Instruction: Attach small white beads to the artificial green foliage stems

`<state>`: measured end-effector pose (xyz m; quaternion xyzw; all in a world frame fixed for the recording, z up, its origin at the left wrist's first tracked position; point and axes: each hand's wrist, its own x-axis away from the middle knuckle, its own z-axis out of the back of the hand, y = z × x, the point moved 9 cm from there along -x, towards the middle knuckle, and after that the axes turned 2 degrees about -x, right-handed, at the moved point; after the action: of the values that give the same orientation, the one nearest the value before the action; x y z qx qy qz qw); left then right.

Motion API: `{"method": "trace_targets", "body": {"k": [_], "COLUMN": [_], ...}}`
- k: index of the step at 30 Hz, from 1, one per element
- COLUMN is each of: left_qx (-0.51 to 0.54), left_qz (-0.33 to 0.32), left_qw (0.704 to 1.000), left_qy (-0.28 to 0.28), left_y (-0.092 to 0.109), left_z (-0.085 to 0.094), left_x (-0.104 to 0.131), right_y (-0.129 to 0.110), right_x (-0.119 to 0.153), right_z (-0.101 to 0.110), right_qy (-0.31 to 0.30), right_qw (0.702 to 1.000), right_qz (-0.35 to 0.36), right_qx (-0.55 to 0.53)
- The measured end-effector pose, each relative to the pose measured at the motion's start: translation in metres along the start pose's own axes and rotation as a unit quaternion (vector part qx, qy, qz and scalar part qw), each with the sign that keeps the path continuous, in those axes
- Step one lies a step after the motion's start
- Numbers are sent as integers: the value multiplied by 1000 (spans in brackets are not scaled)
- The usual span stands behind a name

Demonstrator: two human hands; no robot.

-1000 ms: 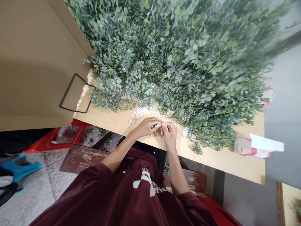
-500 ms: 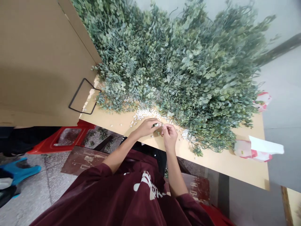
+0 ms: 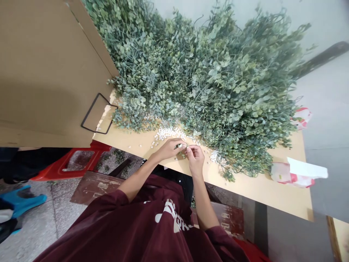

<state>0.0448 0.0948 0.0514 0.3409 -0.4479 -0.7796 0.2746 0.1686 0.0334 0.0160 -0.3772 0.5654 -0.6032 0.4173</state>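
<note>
Close together over the table's near edge, both hands work with their fingertips almost meeting. My left hand (image 3: 171, 148) is closed on a small green leafy sprig (image 3: 178, 146), part of which shows between thumb and fingers. My right hand (image 3: 196, 158) pinches thumb against fingers at the sprig's end; what lies in that pinch is too small to make out. Small white bead-like pieces (image 3: 167, 133) lie scattered just beyond the hands. Behind them rises a large heap of artificial leafy stems (image 3: 204, 80).
A large cardboard box (image 3: 40, 72) stands at the left, with a black wire frame (image 3: 89, 111) at its corner. On the right of the wooden table (image 3: 245, 191) lies a red-and-white wrapper (image 3: 282, 173) with a white sheet (image 3: 308, 168). Red (image 3: 79, 160) and blue stools (image 3: 29, 202) are on the floor.
Both hands have shifted very slightly, the right one a little to the left, with their fingertips still together. The view has moved a touch; the rest looks the same.
</note>
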Motion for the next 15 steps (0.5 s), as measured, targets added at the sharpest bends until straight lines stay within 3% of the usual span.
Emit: {"method": "trace_targets", "body": {"k": [15], "left_qx": [8], "left_qz": [-8], "left_qw": [1000], "left_qy": [-17], "left_y": [-2], "left_z": [-2], "left_x": [-1], "right_y": [-6], "right_x": [2], "right_z": [1], "right_qy": [7], "right_qw": [999], "right_qz": [23], "right_qx": [26]}}
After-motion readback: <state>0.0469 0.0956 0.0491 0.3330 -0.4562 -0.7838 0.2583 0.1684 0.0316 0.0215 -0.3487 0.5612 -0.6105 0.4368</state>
